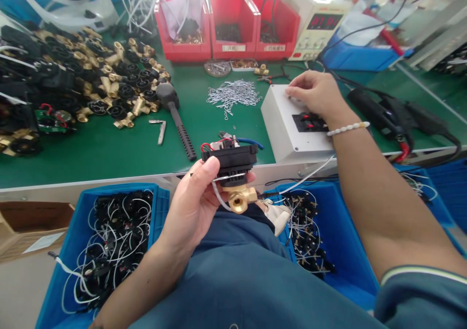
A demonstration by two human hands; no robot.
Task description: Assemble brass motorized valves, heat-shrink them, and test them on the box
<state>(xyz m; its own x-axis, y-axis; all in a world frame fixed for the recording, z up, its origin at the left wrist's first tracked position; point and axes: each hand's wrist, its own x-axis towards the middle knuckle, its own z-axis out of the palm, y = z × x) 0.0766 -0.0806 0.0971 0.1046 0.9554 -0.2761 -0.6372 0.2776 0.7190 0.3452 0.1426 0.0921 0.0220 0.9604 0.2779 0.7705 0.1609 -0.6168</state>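
Observation:
My left hand (199,198) is closed around a motorised brass valve (233,161), held just off the table's front edge. Its black actuator housing is on top, with red wires and a blue wire showing, and the brass body (239,200) points down towards me. A white cable leads from beside the valve to the grey test box (279,125). On top of that box my right hand (317,93) rests with thumb and fingers pinched near the far left corner. Whatever small part they pinch is hidden. Black and red terminals (308,122) sit beside my wrist.
Brass valve bodies (113,83) pile up at left, near a black rubber mallet (177,120). Metal clips (233,95) lie mid-table before red bins (233,27). A power supply (317,23) stands behind; a black electric tool (379,112) lies right. Blue crates (160,207) stand below.

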